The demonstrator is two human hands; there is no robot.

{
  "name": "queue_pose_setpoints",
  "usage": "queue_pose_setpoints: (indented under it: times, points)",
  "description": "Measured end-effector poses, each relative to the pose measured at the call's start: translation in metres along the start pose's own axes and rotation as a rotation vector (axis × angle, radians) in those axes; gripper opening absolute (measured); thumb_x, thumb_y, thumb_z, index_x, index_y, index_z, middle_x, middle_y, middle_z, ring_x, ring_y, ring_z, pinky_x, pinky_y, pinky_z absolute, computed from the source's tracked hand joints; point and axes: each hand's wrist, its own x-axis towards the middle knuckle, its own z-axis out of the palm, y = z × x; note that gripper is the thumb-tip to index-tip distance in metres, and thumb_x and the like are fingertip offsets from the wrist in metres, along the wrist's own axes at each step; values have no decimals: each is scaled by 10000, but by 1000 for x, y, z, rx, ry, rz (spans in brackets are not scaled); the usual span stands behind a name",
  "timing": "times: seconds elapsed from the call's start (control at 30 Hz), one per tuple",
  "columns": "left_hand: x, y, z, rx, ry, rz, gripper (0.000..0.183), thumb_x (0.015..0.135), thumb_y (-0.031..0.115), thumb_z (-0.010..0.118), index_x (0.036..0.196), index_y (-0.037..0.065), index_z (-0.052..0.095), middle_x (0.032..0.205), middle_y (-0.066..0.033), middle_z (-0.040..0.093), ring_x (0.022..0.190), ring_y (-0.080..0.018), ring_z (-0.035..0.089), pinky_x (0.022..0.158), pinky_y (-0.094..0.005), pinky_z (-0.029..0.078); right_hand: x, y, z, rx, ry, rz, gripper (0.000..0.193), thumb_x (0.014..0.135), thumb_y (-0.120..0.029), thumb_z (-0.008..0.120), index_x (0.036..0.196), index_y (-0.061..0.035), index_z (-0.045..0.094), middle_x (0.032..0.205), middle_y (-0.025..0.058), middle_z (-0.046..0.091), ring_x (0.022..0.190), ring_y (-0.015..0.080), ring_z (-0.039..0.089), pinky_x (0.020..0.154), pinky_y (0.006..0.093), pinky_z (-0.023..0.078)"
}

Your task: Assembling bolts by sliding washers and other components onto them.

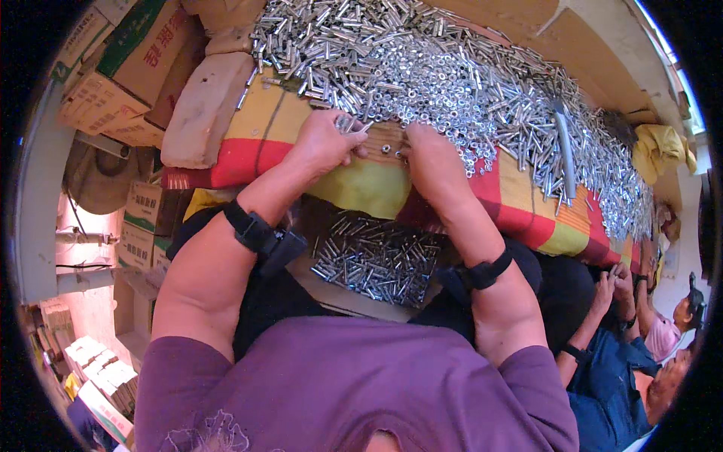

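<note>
My left hand [325,142] is closed around a few shiny metal bolts [352,126], held just above the near edge of the heap; one slim end points to the right. Beside it, my right hand [433,160] is bent with fingertips pinched together at the edge of the hex nuts [433,79]; what they hold, if anything, is hidden. A couple of loose nuts [386,149] lie on the cloth between my hands. Behind them spreads the large pile of metal bolts and sleeves [324,45].
A checked cloth [260,113] covers the work surface. Below, between my legs, a carton [376,260] contains many finished-looking metal bolts. A pale block [207,113] and cardboard boxes [128,83] stand left. A grey curved strip [565,147] lies on the heap. Two co-workers [617,377] sit right.
</note>
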Motion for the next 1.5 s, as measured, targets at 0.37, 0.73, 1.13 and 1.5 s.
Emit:
queue_pose_setpoints:
  times: [0.37,0.73,1.13,1.5]
  points:
    - [-7,-2,13,82,-110,9,118,805,112,672,860,22,618,688,-40,650,467,-65,508,424,-228,402,-3,1,-10,574,12,153,100,786,-53,644,825,5,572,738,134,624,639,249,624,570,354,493]
    - [-18,0,1,-89,-255,109,101,806,70,647,886,16,619,721,-48,652,498,-64,518,439,-203,402,-5,-10,-5,1501,-278,509,100,865,-112,621,837,-17,610,669,28,606,508,85,558,461,210,456]
    - [28,7,6,-192,-85,201,86,788,37,652,869,12,638,900,-60,677,503,-63,498,443,-213,398,0,-18,15,45,9,-90,175,746,-142,667,852,-20,598,873,168,581,785,357,596,689,435,484]
    - [-5,11,52,172,-134,247,98,793,97,674,872,40,667,660,-6,608,453,-71,507,421,-239,411,-25,37,-36,729,93,361,139,819,-126,647,871,2,661,740,89,625,586,139,591,535,283,473]
